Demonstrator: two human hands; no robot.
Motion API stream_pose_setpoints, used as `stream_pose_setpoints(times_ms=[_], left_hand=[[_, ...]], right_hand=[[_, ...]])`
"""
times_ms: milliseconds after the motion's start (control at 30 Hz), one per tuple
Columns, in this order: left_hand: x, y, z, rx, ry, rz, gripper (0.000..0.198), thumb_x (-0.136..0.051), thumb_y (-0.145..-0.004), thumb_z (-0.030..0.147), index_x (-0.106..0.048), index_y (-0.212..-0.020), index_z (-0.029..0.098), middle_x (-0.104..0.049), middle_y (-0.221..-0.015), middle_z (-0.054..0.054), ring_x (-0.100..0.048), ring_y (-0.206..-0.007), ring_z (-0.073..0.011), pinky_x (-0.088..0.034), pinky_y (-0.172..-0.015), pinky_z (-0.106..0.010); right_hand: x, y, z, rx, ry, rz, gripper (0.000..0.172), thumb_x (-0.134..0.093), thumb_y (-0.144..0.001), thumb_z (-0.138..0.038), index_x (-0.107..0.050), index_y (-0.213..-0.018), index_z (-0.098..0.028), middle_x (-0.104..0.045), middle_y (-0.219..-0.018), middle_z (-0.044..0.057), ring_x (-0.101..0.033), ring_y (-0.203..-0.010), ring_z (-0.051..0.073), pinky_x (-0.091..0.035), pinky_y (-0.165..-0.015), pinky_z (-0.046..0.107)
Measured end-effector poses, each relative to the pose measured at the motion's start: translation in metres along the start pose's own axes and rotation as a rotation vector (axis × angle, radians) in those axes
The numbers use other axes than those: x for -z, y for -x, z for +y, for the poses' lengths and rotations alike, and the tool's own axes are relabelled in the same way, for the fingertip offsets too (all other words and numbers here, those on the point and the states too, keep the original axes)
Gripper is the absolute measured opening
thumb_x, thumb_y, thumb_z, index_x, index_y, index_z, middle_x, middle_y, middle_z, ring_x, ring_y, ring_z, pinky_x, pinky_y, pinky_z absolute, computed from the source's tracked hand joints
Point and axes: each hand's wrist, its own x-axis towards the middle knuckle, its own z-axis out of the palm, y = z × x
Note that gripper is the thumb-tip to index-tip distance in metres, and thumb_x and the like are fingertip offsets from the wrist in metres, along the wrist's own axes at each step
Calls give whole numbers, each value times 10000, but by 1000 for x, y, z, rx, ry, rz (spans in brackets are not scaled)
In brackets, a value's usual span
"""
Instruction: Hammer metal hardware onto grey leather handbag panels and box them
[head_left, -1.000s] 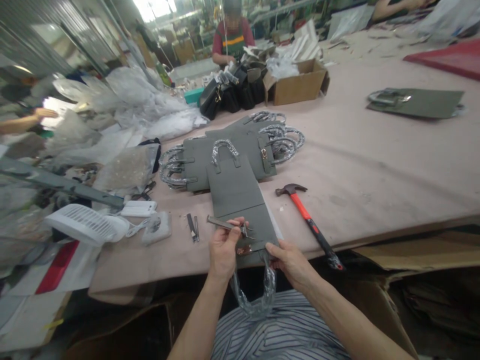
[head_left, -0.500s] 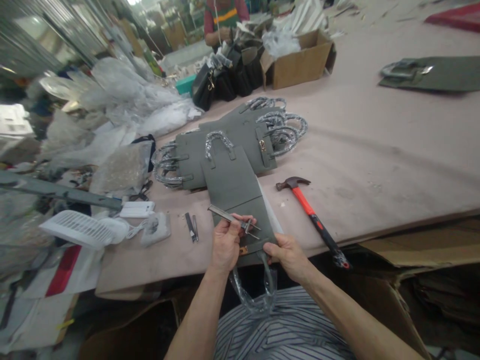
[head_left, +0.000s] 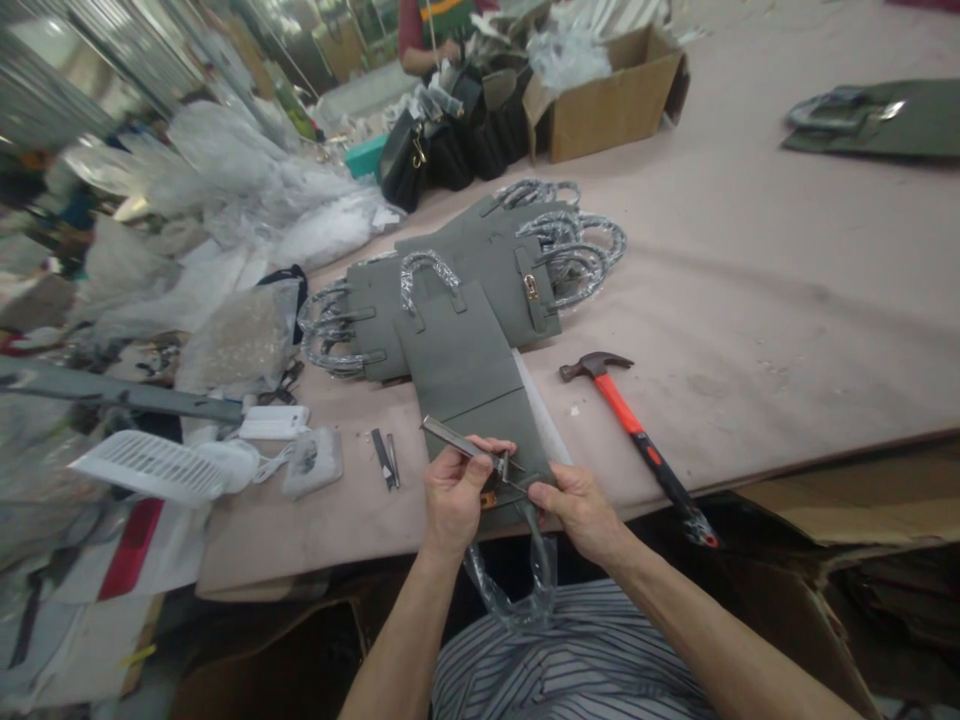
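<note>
A flat grey bag panel (head_left: 469, 375) lies on the pink table (head_left: 750, 300), its near end at the table's front edge. My left hand (head_left: 454, 495) is closed on metal tweezers (head_left: 465, 445) whose tips touch the small metal clasp (head_left: 491, 497) on the panel. My right hand (head_left: 577, 510) pinches the panel's near edge beside the clasp. A plastic-wrapped handle (head_left: 517, 590) hangs from the panel over my lap.
A red-handled hammer (head_left: 637, 430) lies right of the panel. A stack of grey panels with wrapped handles (head_left: 517, 260) sits beyond. Small metal tools (head_left: 386, 458), a white fan (head_left: 150, 465) and plastic bags lie left. A cardboard box (head_left: 607, 100) and black bags are far back, near another person.
The view has tilted down slightly. My left hand brought the tweezers' tips closer onto the clasp, and my right hand shifted a little toward it.
</note>
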Motion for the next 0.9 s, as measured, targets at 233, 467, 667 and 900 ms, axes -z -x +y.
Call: stream_pose_setpoints(times_ms=[233,467,667,900], left_hand=[[4,1,-4,-20,-30,26,222,-769,-867,384,-713,-938,181,-771,-926,-54,-755,-921,-226,-599,-918,-403],[5,3,-5,-56,-28,9,175,-751,-889,344,-710,-956,187,-770,-958,-52,-755,-940,-219,-600,-917,-382],[4,7,-7,-48,2,32,195,-769,-874,347,-709,-953,180,-771,-959,-51,-760,-940,-221,-604,-919,-388],[3,9,-5,-63,-27,38,218,-761,-877,369,-691,-946,173,-769,-936,-54,-760,-924,-220,-599,-910,-382]], right_hand=[[-1,-3,0,24,25,-5,406,-732,-793,-550,-615,-735,-165,-568,-628,-15,-489,-572,114,-382,-553,244],[-3,-2,-4,37,44,-1,397,-726,-800,-544,-617,-745,-166,-570,-623,-21,-487,-570,116,-386,-554,252],[-4,-1,-9,19,78,-1,401,-718,-795,-550,-607,-738,-170,-561,-614,-26,-479,-563,114,-391,-560,255],[-5,-1,-7,39,97,-15,399,-708,-795,-559,-591,-740,-182,-549,-625,-24,-469,-582,124,-384,-577,266]])
